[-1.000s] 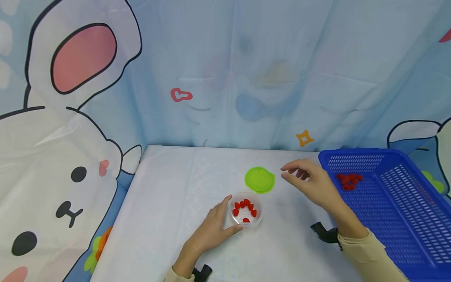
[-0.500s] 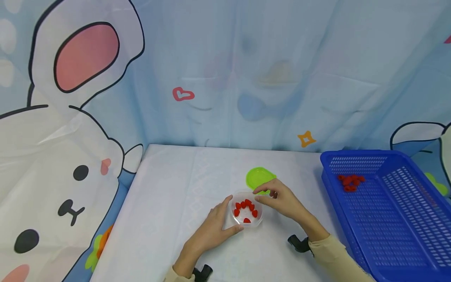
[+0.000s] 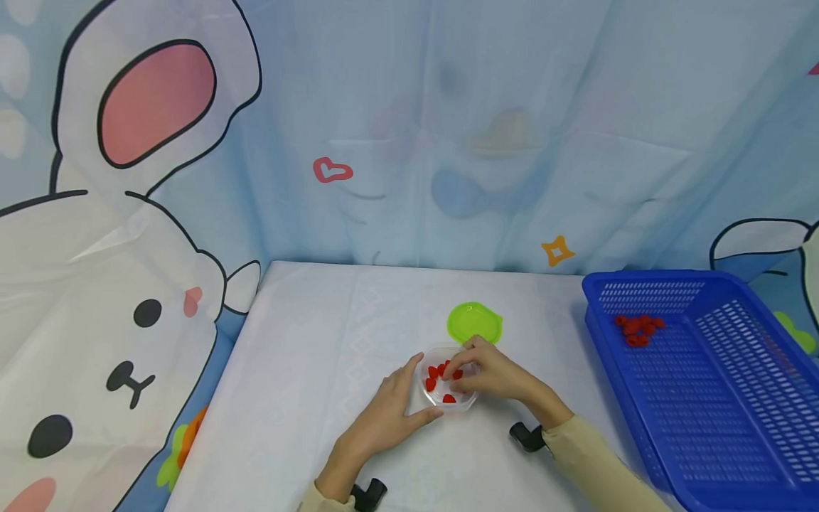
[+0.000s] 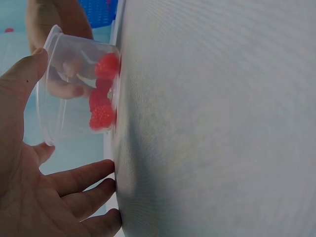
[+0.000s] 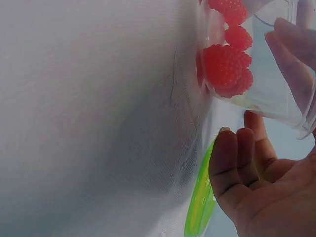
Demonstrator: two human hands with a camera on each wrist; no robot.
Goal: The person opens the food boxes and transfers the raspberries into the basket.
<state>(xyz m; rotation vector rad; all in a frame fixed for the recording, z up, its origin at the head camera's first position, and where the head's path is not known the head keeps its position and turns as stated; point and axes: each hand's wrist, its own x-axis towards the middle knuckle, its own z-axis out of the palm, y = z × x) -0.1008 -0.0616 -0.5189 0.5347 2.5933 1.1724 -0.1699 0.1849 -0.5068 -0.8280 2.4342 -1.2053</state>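
A clear plastic cup point(image 4: 74, 121) with several red raspberries point(image 5: 224, 66) on its bottom stands on the white table. My left hand point(image 3: 384, 416) holds the cup from its left side, thumb and index finger at the rim and the other fingertips down on the cloth. Thumb and index finger of my right hand point(image 3: 495, 371) reach over the rim into the cup, above the raspberries. In the right wrist view these two fingertips are a little apart with nothing between them. The other right fingers stay curled outside the cup wall, near a green lid point(image 3: 475, 322).
At the right stands a blue mesh basket point(image 3: 710, 398), with more red raspberries point(image 3: 640, 329) in its far left corner. A printed blue curtain point(image 3: 409, 142) hangs behind the table. Black mounts point(image 3: 527, 436) are worn at both wrists.
My right hand has moved left and down from beside the basket, past the lid and into the cup. My left hand and the cup have kept their place.
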